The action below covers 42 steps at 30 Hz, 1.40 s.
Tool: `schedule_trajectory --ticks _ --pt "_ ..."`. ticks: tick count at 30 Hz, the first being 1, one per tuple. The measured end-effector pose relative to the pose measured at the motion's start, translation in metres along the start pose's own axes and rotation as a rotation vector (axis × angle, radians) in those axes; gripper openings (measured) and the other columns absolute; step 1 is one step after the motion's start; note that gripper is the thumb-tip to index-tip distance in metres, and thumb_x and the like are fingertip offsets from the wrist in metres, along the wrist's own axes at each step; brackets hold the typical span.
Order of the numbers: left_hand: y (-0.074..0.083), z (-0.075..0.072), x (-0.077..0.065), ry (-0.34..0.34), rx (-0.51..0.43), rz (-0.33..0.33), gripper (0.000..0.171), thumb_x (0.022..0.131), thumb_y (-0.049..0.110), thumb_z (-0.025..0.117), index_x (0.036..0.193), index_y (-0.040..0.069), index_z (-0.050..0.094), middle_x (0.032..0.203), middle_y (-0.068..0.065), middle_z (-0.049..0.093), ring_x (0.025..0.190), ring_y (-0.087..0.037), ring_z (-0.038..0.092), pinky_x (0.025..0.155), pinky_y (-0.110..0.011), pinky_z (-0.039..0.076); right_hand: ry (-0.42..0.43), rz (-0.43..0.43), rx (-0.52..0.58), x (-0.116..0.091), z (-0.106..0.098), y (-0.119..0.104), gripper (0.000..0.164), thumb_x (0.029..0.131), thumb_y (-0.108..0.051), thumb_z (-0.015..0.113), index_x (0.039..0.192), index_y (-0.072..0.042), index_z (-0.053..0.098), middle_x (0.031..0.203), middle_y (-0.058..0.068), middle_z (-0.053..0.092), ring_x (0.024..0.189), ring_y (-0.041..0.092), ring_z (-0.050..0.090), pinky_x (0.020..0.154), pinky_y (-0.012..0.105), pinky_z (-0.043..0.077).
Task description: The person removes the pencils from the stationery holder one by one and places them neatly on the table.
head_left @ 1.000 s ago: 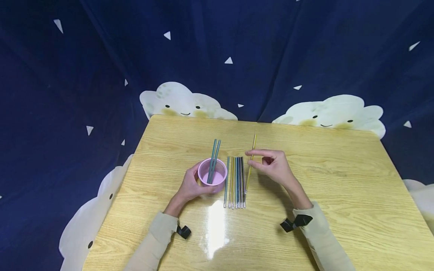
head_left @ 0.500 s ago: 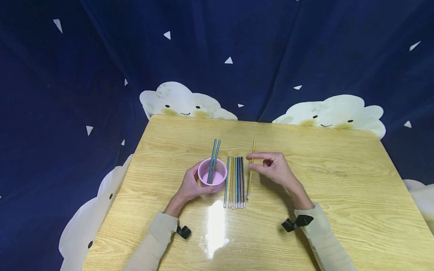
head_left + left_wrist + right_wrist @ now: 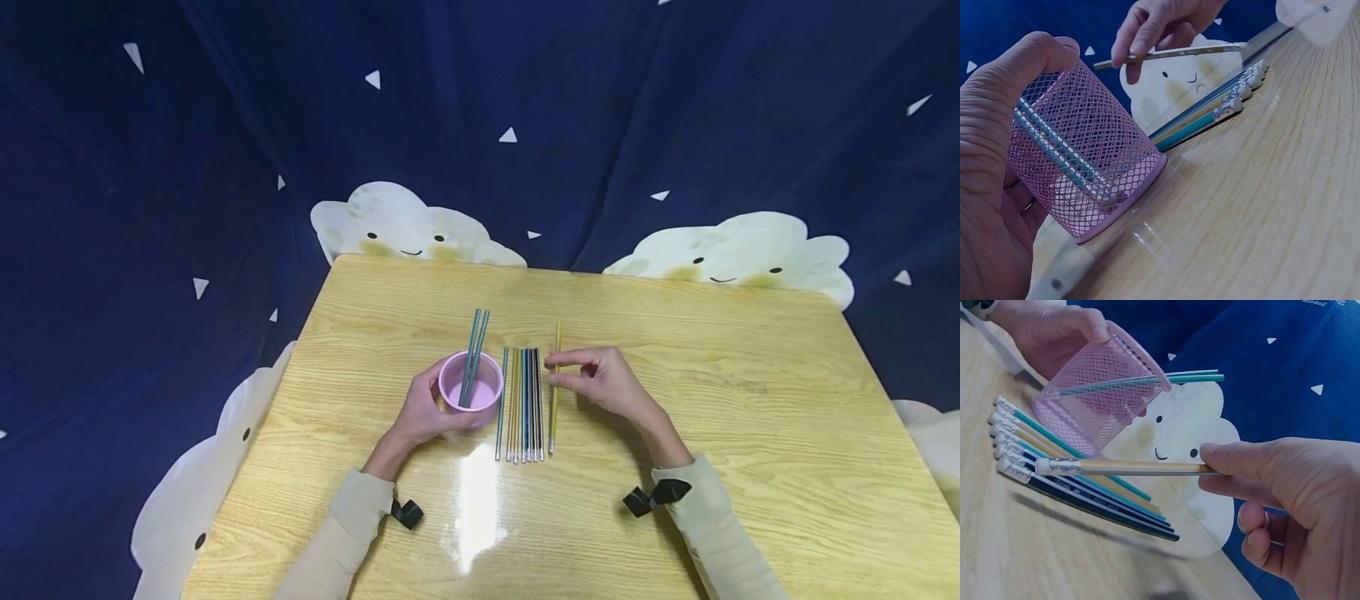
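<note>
My left hand (image 3: 416, 412) grips a pink mesh pencil cup (image 3: 1107, 134), thumb at its rim. Two teal pencils (image 3: 483, 329) lean inside, their upper ends sticking out beyond the rim. Between thumb and index finger, my right hand (image 3: 611, 387) pinches a yellow pencil (image 3: 1135, 467) with a white eraser. That pencil is held above the table, just right of a row of pencils (image 3: 522, 408) in teal, yellow and dark colours. The row lies side by side to the right of the cup, eraser ends towards me.
A wooden table (image 3: 735, 400) carries everything, with a bright light reflection (image 3: 478, 508) in front of the cup. Behind it hangs a dark blue curtain (image 3: 570, 100) printed with white clouds and triangles.
My right hand has moved slightly towards me with the yellow pencil, which now stands nearly parallel to the row. The left hand and cup have stayed put.
</note>
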<state>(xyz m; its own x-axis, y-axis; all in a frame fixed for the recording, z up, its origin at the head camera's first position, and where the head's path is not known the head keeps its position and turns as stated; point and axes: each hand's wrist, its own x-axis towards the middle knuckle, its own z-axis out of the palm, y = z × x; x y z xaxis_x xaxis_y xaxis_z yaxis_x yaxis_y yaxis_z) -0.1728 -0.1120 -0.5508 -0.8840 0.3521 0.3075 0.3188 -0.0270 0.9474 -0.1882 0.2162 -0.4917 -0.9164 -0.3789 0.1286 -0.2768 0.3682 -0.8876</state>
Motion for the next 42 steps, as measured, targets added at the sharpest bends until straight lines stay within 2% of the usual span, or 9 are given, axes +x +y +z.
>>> schedule_trajectory --ticks 14,16,21,29,31,34,37,38,42 --pt "0.001 0.001 0.0 -0.001 0.021 -0.011 0.09 0.065 0.009 0.093 0.146 0.001 0.055 0.135 -0.021 0.066 0.124 -0.033 0.063 0.112 -0.04 0.051 -0.122 0.075 -0.015 -0.004 0.005 0.015 0.026 0.101 -0.012 0.069 0.124 -0.002 0.075 0.12 0.019 0.075 0.041 0.008 0.043 0.036 0.021 0.039" --pt "0.001 0.001 0.0 0.001 0.013 -0.016 0.091 0.064 0.009 0.093 0.146 0.001 0.055 0.135 -0.019 0.066 0.125 -0.032 0.063 0.112 -0.039 0.05 -0.132 0.077 -0.034 -0.003 0.006 0.017 0.026 0.102 -0.011 0.067 0.125 -0.003 0.074 0.119 0.019 0.075 0.041 0.008 0.043 0.036 0.021 0.039" --pt "0.001 0.001 0.0 -0.002 -0.007 -0.005 0.091 0.064 0.006 0.093 0.146 0.001 0.055 0.135 -0.021 0.066 0.125 -0.03 0.063 0.112 -0.037 0.05 -0.136 0.085 -0.091 -0.003 0.008 0.018 0.025 0.103 -0.009 0.065 0.126 -0.004 0.075 0.091 0.015 0.077 0.041 0.004 0.041 0.039 0.019 0.035" --pt "0.002 0.001 0.0 -0.005 -0.022 -0.005 0.089 0.065 0.006 0.092 0.146 0.0 0.055 0.135 -0.022 0.066 0.125 -0.029 0.063 0.112 -0.037 0.05 -0.153 0.11 -0.133 -0.004 0.009 0.021 0.027 0.102 -0.01 0.067 0.128 -0.008 0.074 0.09 0.009 0.077 0.041 0.008 0.043 0.039 0.021 0.037" --pt "0.002 0.001 0.0 -0.005 -0.019 -0.007 0.089 0.065 0.007 0.092 0.146 0.0 0.055 0.135 -0.022 0.065 0.125 -0.029 0.062 0.113 -0.038 0.05 -0.144 0.099 -0.169 -0.005 0.01 0.022 0.027 0.101 -0.011 0.069 0.127 -0.01 0.075 0.094 0.008 0.077 0.044 0.01 0.046 0.043 0.024 0.043" --pt "0.001 0.001 0.0 -0.005 -0.011 -0.007 0.089 0.066 0.009 0.092 0.146 0.0 0.055 0.135 -0.023 0.065 0.125 -0.029 0.062 0.113 -0.038 0.05 -0.119 0.06 -0.239 -0.005 0.012 0.023 0.027 0.098 -0.011 0.072 0.125 -0.012 0.076 0.111 0.009 0.078 0.072 0.018 0.07 0.07 0.035 0.062" --pt "0.001 0.001 -0.001 -0.003 -0.001 -0.006 0.088 0.066 0.011 0.092 0.145 -0.001 0.055 0.134 -0.024 0.065 0.125 -0.03 0.063 0.112 -0.038 0.05 -0.091 0.018 -0.305 -0.005 0.014 0.022 0.029 0.095 -0.012 0.076 0.124 -0.012 0.077 0.128 0.01 0.074 0.114 0.028 0.071 0.103 0.049 0.056" --pt "0.001 0.001 -0.001 -0.003 0.0 -0.005 0.088 0.066 0.011 0.092 0.145 -0.001 0.055 0.134 -0.025 0.065 0.125 -0.03 0.063 0.112 -0.038 0.05 -0.085 0.009 -0.323 -0.005 0.014 0.022 0.029 0.095 -0.012 0.077 0.124 -0.012 0.077 0.13 0.01 0.073 0.124 0.03 0.067 0.109 0.051 0.052" --pt "0.002 0.001 0.0 -0.004 0.0 -0.006 0.087 0.067 0.01 0.092 0.145 -0.001 0.055 0.134 -0.024 0.066 0.125 -0.03 0.063 0.112 -0.038 0.05 -0.073 -0.003 -0.346 -0.005 0.014 0.019 0.03 0.094 -0.013 0.078 0.124 -0.011 0.077 0.131 0.012 0.072 0.126 0.034 0.065 0.111 0.055 0.049"
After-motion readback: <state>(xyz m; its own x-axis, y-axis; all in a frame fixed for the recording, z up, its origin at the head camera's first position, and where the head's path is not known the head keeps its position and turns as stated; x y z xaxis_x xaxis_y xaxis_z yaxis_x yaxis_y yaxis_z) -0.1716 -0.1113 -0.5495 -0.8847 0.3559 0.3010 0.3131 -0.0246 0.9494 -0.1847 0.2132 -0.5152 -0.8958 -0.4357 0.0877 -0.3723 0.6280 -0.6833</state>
